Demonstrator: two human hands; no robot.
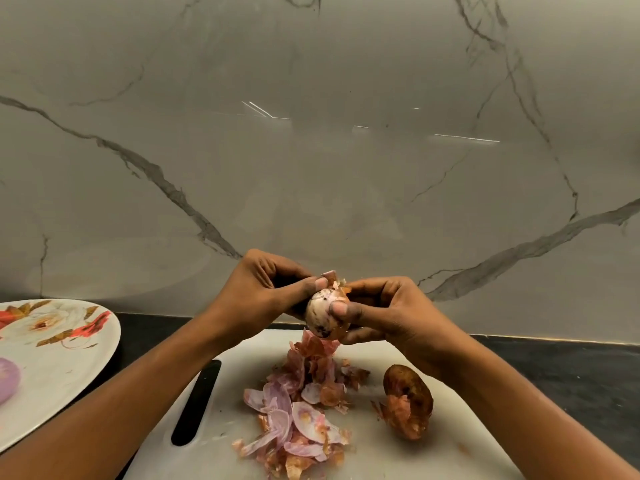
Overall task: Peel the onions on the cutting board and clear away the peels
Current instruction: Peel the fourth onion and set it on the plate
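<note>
Where the dark counter (561, 372) meets a grey-veined marble wall (311, 140), a white board (450, 445) lies in front of the person, its black handle slot (195, 403) near the left edge. Both hands are raised above the board's far edge. The left hand (259, 289) curls around the back of the held onion (323, 315), which is half peeled. Its thumb presses on the top, where loose skin sticks up. The right hand (391, 313) grips the same onion from the right, thumb on its pale front and fingers curled beneath.

Skin hangs below the held onion toward the peels (301, 414), which are heaped on the middle of the board and spill to its near edge. Just right of the heap, apart from it, a brown onion (408, 401) lies unpeeled beside the right forearm.

To the left, a flowered plate (62, 362) sits on the counter beside the board, with a peeled onion (7, 379) on it at the frame's edge. Bare board shows to the right of the brown onion, and bare counter beyond that edge.
</note>
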